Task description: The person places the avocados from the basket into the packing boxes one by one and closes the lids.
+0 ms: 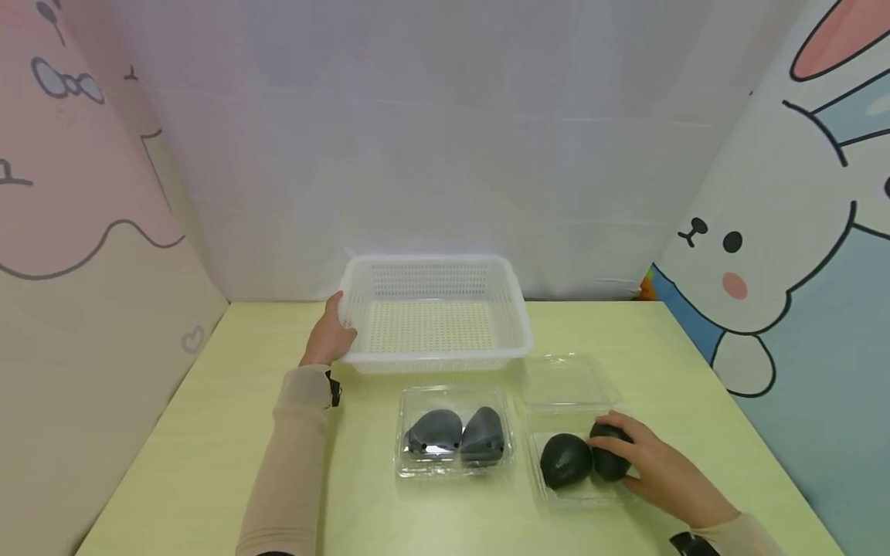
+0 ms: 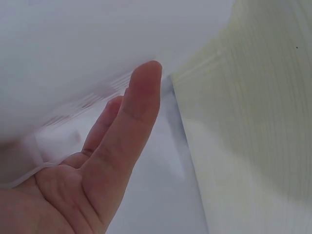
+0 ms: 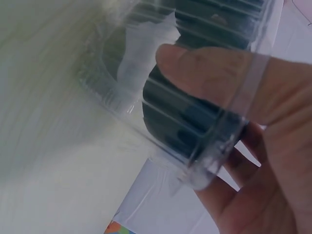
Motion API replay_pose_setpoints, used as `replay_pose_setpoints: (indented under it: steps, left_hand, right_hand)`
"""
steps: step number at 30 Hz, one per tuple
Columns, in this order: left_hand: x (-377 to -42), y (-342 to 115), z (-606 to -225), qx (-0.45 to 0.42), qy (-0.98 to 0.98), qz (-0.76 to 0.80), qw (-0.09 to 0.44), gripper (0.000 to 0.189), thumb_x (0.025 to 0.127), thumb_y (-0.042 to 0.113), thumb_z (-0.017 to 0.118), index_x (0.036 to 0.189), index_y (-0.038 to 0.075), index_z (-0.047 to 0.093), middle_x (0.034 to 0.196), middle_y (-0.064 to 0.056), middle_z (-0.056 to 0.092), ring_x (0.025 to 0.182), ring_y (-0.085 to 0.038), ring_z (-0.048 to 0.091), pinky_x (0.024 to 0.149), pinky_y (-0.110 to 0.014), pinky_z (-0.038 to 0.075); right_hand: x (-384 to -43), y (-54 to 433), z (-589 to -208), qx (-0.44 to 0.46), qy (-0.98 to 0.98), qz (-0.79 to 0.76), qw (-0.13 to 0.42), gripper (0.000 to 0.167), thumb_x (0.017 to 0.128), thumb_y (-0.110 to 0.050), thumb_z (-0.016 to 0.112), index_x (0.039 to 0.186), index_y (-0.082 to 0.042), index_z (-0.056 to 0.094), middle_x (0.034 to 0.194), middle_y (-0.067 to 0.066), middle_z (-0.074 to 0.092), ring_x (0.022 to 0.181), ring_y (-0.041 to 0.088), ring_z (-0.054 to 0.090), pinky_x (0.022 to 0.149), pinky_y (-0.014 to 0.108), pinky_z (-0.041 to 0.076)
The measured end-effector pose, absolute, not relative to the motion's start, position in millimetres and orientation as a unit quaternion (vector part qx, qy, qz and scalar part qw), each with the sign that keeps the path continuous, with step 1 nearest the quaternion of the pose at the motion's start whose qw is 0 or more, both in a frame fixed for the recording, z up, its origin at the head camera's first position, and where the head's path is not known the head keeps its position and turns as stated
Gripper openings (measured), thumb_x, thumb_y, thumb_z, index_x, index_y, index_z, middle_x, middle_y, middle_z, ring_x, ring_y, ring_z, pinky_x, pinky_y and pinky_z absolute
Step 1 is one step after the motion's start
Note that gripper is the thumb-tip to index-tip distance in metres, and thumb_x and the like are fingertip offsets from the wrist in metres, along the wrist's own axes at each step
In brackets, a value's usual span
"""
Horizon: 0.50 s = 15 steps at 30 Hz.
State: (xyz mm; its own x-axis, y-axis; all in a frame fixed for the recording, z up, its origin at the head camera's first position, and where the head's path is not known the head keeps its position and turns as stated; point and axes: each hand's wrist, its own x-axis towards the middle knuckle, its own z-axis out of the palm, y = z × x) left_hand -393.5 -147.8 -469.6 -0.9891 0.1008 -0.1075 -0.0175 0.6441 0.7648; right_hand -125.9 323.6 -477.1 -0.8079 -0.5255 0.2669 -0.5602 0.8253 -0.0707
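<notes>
My left hand (image 1: 330, 333) grips the left side of a white plastic basket (image 1: 438, 360), thumb over the rim. In the left wrist view, its fingers (image 2: 122, 131) stretch along the basket's outer wall. My right hand (image 1: 664, 471) holds a dark avocado (image 1: 609, 465) in the right half of an open clear clamshell box (image 1: 565, 382). Through the clear plastic, the right wrist view shows the thumb (image 3: 204, 73) across the dark fruit. A second avocado (image 1: 566, 461) sits just left of it in the same tray.
A closed clear clamshell (image 1: 455, 395) with two dark fruits inside stands between the hands, in front of the basket. The open box's lid lies folded back towards the basket. A white curtain (image 1: 445, 154) hangs behind the yellow table (image 1: 202, 432), and printed panels flank it.
</notes>
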Motion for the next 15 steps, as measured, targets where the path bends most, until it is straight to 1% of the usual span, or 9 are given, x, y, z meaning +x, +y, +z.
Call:
replay_pose_setpoints:
  steps: [4, 8, 15]
  left_hand:
    - [-396.0, -148.3, -468.3, 0.026, 0.902, 0.426, 0.069, 0.085, 0.090, 0.003, 0.050, 0.157, 0.014, -0.001, 0.137, -0.030, 0.044, 0.107, -0.039, 0.052, 0.084, -0.051, 0.045]
    - [-397.1, -146.4, -467.8, 0.026, 0.899, 0.432, 0.072, 0.085, 0.090, 0.002, 0.050, 0.157, 0.014, -0.001, 0.139, -0.030, 0.043, 0.110, -0.040, 0.051, 0.088, -0.052, 0.044]
    - [-391.2, -145.7, -469.8, 0.021, 0.899, 0.431, 0.071, 0.085, 0.089, 0.002, 0.050, 0.157, 0.013, 0.000, 0.140, -0.030, 0.042, 0.108, -0.040, 0.051, 0.087, -0.052, 0.044]
  right_hand:
    - [-128.7, 322.5, -478.6, 0.284, -0.949, 0.080, 0.107, 0.077, 0.050, 0.002, 0.091, 0.120, -0.015, 0.065, 0.130, 0.013, 0.051, 0.116, 0.030, 0.048, 0.072, 0.033, 0.054]
    - [-129.6, 321.7, -482.3, 0.284, -0.949, 0.093, 0.103, 0.075, 0.051, 0.000, 0.091, 0.121, -0.012, 0.064, 0.131, 0.013, 0.051, 0.117, 0.030, 0.049, 0.075, 0.036, 0.054]
    - [-128.2, 323.5, -485.2, 0.288, -0.947, 0.109, 0.092, 0.074, 0.054, -0.003, 0.091, 0.122, -0.013, 0.063, 0.132, 0.013, 0.051, 0.117, 0.030, 0.049, 0.078, 0.037, 0.054]
